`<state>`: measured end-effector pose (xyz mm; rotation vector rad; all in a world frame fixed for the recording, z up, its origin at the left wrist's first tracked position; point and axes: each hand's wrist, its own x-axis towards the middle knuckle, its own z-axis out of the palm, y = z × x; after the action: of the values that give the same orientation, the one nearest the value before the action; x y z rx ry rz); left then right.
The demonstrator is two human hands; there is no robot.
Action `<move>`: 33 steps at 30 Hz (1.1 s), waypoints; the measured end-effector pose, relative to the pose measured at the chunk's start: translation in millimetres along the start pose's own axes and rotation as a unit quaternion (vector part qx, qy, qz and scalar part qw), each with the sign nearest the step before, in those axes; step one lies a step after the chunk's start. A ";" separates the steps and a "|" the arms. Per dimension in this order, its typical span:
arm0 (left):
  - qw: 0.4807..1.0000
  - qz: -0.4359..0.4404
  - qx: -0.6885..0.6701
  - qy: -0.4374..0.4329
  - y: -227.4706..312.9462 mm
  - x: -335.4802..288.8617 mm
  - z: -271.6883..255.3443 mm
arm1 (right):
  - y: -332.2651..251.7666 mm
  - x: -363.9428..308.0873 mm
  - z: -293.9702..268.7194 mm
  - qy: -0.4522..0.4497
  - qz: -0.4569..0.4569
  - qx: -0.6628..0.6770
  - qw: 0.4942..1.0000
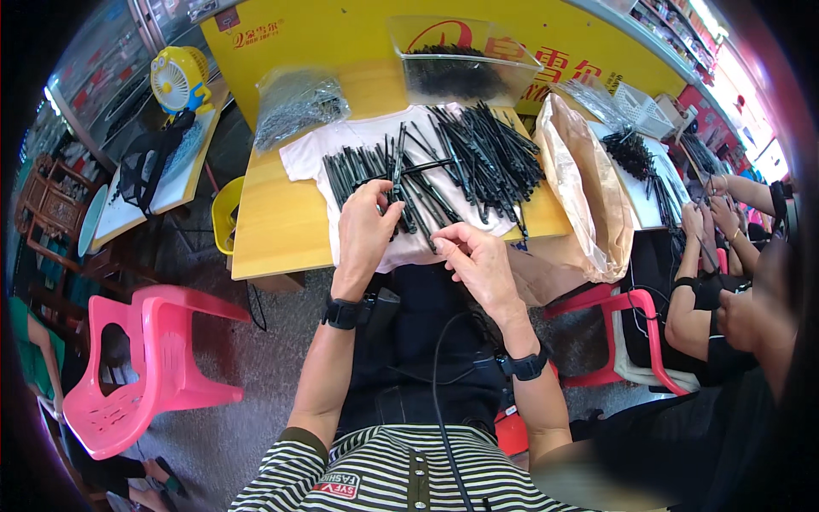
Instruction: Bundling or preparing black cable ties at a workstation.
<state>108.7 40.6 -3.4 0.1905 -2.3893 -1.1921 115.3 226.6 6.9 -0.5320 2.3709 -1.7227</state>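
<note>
Near the centre of the frame, the right hand (479, 260) appears to pinch the lower end of a slim black strip (423, 225) over a pale pink garment (303, 159). At upper left of it, the left hand (365, 230) curls among more strips; whether it grasps one, I cannot tell. A light fingertip pinch, clear of neighbouring strips, should work best. The pinched strip's long axis slants, lower end pointing down and right, the other up and left.
</note>
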 end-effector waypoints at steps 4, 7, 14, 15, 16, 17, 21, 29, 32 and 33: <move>0.999 0.009 -0.045 0.018 -0.6 -1.7 -2.5 | -5.3 0.3 -14.9 0.057 -0.035 0.003 0.998; 0.991 0.039 -0.087 0.098 -21.2 -7.0 -18.3 | -5.2 3.0 -64.5 0.260 -0.086 -0.140 0.952; 0.914 -0.117 -0.310 0.233 -104.6 -4.2 -61.6 | 64.4 -7.5 -219.5 0.114 0.107 -0.335 0.929; 0.921 -0.103 -0.299 0.229 -110.3 -3.0 -60.5 | 75.4 -6.1 -221.4 0.182 0.033 -0.326 0.927; 0.941 -0.057 -0.243 0.229 -113.5 -2.7 -58.2 | 81.4 -9.3 -225.0 0.214 -0.015 -0.421 0.881; 0.954 -0.064 -0.202 0.212 -114.9 -5.0 -57.3 | 84.6 -9.6 -223.2 0.230 -0.032 -0.398 0.887; 0.951 -0.068 -0.197 0.229 -113.8 -6.7 -55.1 | 83.6 -4.5 -193.8 0.254 -0.026 -0.388 0.885; 0.955 -0.062 -0.180 0.225 -109.9 -8.4 -55.2 | 69.9 -12.1 -181.7 0.257 0.013 -0.368 0.894; 0.954 -0.089 -0.177 0.226 -109.0 -7.9 -54.7 | 55.5 -15.0 -181.2 0.272 -0.010 -0.325 0.905; 0.954 -0.052 -0.182 0.233 -108.7 -8.6 -54.7 | 49.1 -16.8 -177.2 0.302 -0.009 -0.301 0.905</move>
<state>132.9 -62.9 -63.3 0.4297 -1.7409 -1.4272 62.3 403.2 16.3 -0.0684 3.3713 -1.2447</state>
